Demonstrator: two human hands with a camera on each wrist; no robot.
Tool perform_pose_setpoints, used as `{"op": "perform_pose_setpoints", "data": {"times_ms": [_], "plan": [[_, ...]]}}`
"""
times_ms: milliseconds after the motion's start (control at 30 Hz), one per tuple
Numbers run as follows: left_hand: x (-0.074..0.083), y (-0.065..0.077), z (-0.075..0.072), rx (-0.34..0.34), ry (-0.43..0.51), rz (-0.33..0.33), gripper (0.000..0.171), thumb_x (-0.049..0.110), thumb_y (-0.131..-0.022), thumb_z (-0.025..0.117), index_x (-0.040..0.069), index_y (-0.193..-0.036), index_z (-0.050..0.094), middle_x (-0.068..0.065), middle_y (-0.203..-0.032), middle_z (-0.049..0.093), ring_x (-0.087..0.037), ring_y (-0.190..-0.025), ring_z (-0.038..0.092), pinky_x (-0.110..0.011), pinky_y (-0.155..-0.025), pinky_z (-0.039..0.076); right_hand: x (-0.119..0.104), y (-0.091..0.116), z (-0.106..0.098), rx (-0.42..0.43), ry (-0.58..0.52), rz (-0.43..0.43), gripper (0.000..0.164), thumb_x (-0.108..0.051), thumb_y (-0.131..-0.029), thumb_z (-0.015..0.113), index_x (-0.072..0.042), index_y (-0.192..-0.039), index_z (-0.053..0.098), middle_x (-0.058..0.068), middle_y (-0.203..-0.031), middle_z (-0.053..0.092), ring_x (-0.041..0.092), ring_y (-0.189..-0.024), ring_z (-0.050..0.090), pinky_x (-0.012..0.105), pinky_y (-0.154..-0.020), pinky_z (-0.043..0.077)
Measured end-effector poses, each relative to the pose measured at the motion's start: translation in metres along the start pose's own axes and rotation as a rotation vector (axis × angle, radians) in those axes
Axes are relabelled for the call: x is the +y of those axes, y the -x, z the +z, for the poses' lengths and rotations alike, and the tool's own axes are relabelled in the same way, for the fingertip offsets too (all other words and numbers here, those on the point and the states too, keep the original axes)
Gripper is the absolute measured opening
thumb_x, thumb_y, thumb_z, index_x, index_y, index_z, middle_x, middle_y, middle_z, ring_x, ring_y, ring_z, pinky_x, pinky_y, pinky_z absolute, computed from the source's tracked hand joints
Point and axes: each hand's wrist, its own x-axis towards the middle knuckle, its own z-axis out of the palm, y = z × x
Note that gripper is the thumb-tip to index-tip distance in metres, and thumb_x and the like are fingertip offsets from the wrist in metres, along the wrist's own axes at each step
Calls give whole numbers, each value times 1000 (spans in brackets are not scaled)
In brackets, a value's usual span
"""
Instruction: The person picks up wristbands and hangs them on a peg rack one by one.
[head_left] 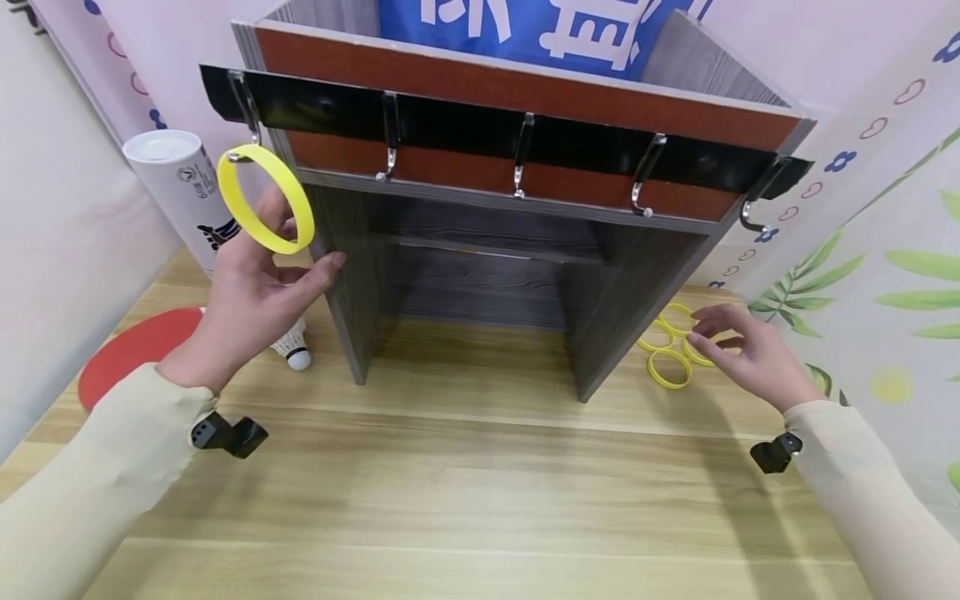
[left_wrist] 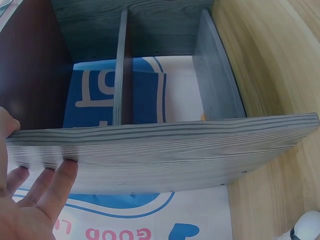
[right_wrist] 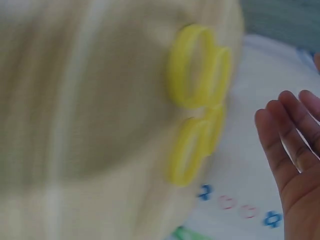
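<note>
A grey wooden shelf unit (head_left: pixel 341 283) stands on the table, with a black rail of metal hooks (head_left: pixel 457 129) across its reddish front board. One yellow ring (head_left: pixel 300 208) hangs from the leftmost hook. Behind that ring, my left hand (head_left: pixel 251 287) holds the unit's left side panel (left_wrist: pixel 150 160), thumb at the front edge and fingers against the outer face. My right hand (head_left: pixel 757 354), fingers relaxed and holding nothing, hovers beside several yellow rings (head_left: pixel 670 368) lying on the table right of the unit. The right wrist view shows these yellow rings (right_wrist: pixel 187 150) blurred, apart from the fingers (right_wrist: pixel 275 145).
Left of the unit are a white shuttlecock tube (head_left: pixel 172 183), a shuttlecock (head_left: pixel 294 348) and a red paddle (head_left: pixel 135 346), partly behind my left arm. A patterned wall covering (head_left: pixel 862 208) rises close behind and to the right. The wooden table (head_left: pixel 465 492) extends in front.
</note>
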Motion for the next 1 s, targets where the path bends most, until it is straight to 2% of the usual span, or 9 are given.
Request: {"op": "perform_pose_setpoints", "data": {"times_ms": [100,167,333,467,567,733,867,1000], "plan": [[0,0,0,-5,18,8,63,-10,-88,74,-1,-145,49,28,-123,51,-7,-113,57,-4,-82,55,22,5,10,-83,26,65,29,-17,-100,70,-1,-124,66,14,-105,74,-21,-90,54,4,-75,52],[0,-1,0,-5,30,15,63,-10,-87,74,-2,-144,49,27,-123,52,-9,-115,57,-5,-82,55,35,8,15,-121,49,94,29,-19,-102,68,0,-123,66,18,-106,75,-22,-89,52,6,-73,53],[0,-4,2,1,14,20,61,-8,-88,74,0,-143,51,22,-125,55,-8,-111,58,-6,-82,56,52,11,24,-174,122,110,23,-18,-101,68,0,-116,70,16,-102,77,-18,-85,53,16,-72,54],[0,-4,2,-16,45,38,65,-10,-88,73,2,-147,49,19,-129,55,-8,-113,58,-7,-80,57,58,8,31,-201,160,92,17,-11,-99,69,2,-108,72,15,-94,77,-2,-82,62,22,-70,54],[0,-3,2,-14,58,41,66,-12,-87,74,0,-146,48,21,-127,54,-10,-114,58,-8,-79,58,59,3,35,-221,182,114,16,-11,-98,69,3,-105,73,14,-91,76,9,-80,64,23,-69,52],[0,-1,1,3,32,10,64,-10,-87,74,0,-145,49,24,-127,54,-10,-112,57,-5,-81,56,59,-2,40,-254,211,176,17,-12,-99,69,3,-103,73,15,-89,76,13,-78,63,26,-68,51],[-1,-1,0,-7,52,27,65,-12,-87,73,0,-146,49,21,-128,55,-10,-114,58,-7,-80,57,58,-5,39,-287,208,213,19,-14,-100,68,5,-101,71,16,-88,74,16,-76,62,28,-66,50],[-1,-1,-1,-13,51,37,65,-12,-87,74,-1,-146,48,23,-124,53,-10,-115,58,-8,-79,58,56,-6,37,-257,178,244,20,-17,-101,67,3,-101,70,15,-89,74,14,-76,60,24,-65,48]]}}
